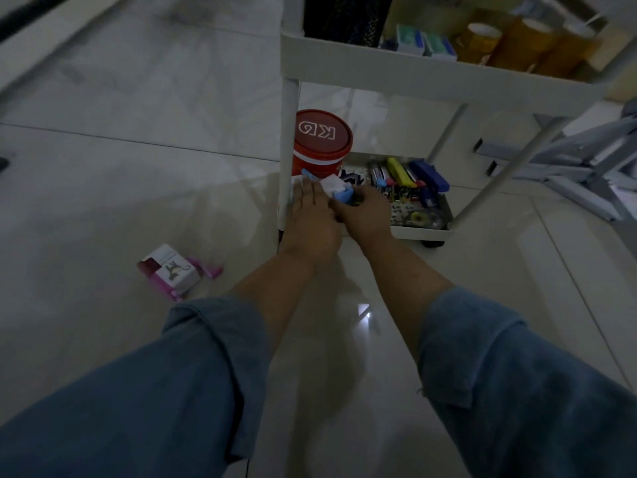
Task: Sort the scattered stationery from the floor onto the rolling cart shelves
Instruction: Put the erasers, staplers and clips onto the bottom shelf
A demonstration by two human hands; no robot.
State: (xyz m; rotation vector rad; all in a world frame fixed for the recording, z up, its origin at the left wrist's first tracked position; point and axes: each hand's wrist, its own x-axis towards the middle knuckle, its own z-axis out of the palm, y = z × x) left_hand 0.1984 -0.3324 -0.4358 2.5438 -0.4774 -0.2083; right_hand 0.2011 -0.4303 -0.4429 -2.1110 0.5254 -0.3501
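Observation:
Both my hands reach into the bottom shelf [422,232] of the white rolling cart [431,75]. My right hand [365,215] is closed around a small blue and white packet [336,187]. My left hand [312,219] lies flat beside it, fingers stretched toward another blue and white piece [305,175]; whether it grips anything I cannot tell. On the floor to the left lies a pink and white box [170,270] with pink pieces next to it.
A red tub with a lid [322,143] stands at the bottom shelf's left end. Markers, a blue stapler [431,177], clips and tape fill its right part. The upper shelf holds tape rolls [482,39] and small boxes. A grey metal frame [568,167] lies at right.

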